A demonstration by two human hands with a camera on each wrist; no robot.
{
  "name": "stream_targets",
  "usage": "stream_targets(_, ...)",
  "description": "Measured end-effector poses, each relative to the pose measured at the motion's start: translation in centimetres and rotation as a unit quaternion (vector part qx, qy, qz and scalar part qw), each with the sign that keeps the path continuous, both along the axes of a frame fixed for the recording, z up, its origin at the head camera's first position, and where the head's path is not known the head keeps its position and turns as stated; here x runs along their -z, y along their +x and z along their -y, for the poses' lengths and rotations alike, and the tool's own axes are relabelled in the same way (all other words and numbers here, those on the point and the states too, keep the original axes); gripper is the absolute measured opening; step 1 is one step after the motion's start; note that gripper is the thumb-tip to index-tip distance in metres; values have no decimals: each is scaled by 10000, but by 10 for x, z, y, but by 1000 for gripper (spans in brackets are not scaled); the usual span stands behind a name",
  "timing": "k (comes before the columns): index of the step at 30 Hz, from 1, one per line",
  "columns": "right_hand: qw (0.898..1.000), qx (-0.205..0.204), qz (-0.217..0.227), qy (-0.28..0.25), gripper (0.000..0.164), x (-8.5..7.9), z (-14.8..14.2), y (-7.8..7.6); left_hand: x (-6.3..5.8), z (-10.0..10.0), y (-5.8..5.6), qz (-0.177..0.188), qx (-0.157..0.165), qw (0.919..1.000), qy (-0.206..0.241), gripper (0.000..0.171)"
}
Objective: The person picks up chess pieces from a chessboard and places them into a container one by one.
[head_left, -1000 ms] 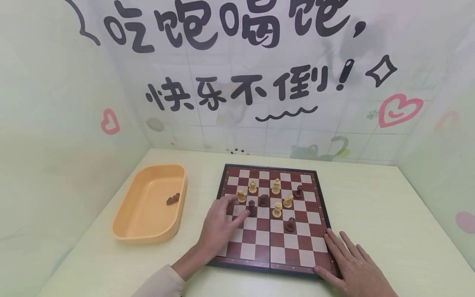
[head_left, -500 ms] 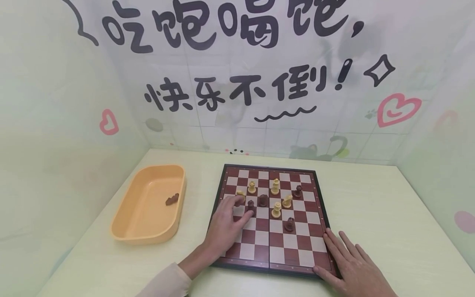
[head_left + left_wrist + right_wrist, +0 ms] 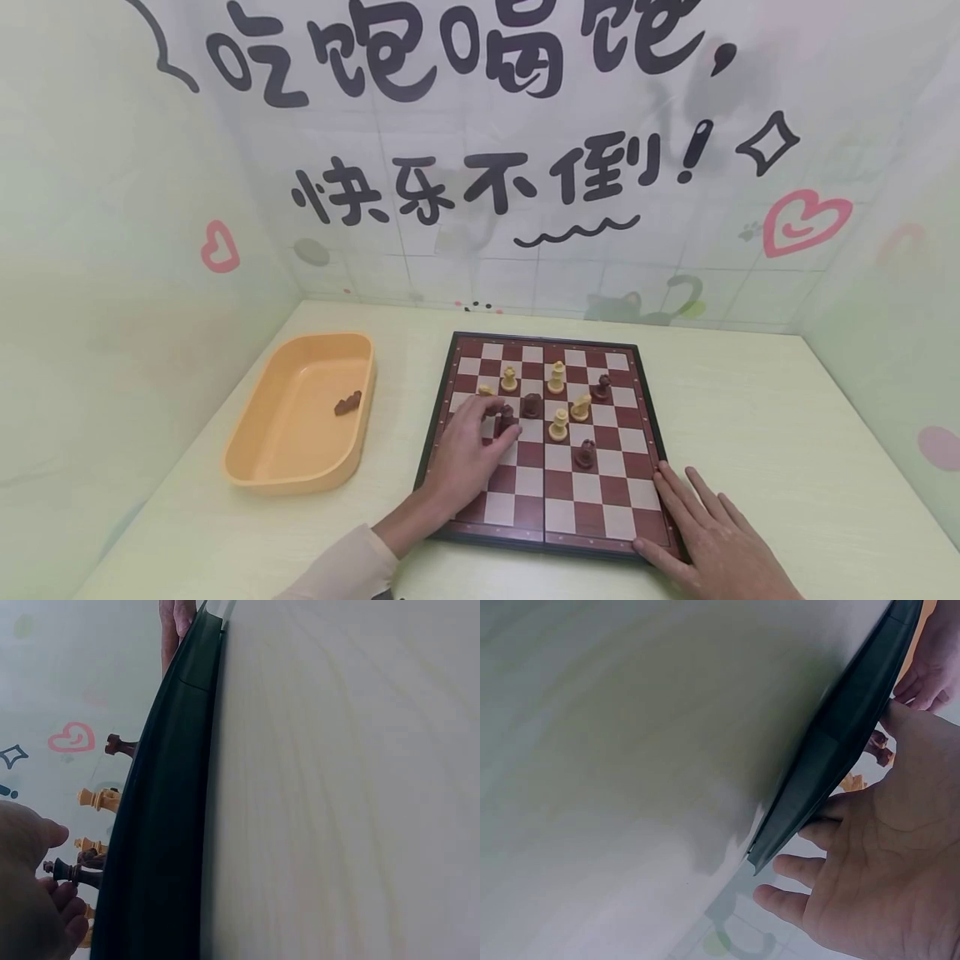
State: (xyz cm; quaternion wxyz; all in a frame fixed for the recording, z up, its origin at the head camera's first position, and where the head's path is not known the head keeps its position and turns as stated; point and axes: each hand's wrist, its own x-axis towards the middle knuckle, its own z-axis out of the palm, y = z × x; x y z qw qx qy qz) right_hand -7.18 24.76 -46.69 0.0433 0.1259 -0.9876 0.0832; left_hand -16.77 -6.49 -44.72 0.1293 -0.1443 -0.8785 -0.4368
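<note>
On the chessboard point(image 3: 513, 507), my left hand point(image 3: 468, 446) reaches over the left half with thumb and forefinger on either side of a dark king point(image 3: 506, 418). In the left wrist view the dark king point(image 3: 77, 874) stands upright beside the fingers, with a gap between it and the thumb. A pale knight point(image 3: 486, 390) is partly hidden behind this hand. My right hand point(image 3: 716, 533) rests at the board's front right corner, fingers straight along the side edge and thumb at the corner.
Several other pieces stand on the board, among them a dark knight point(image 3: 532, 405), a pale queen point(image 3: 558, 425) and a dark rook point(image 3: 585, 453). Left of the board is an orange tray point(image 3: 292, 479) with dark chess pieces point(image 3: 348, 403) lying in it. A printed curtain point(image 3: 465, 275) closes off the back.
My left hand has moved right and slightly forward, from beside the pale knight to around the dark king, covering more of the knight. The right hand stays at the corner.
</note>
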Motion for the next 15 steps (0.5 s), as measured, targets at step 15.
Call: stream_targets(15,10000,47,65,-18,92,0,1,0,6,-7,-7,188,167,9996,139,36)
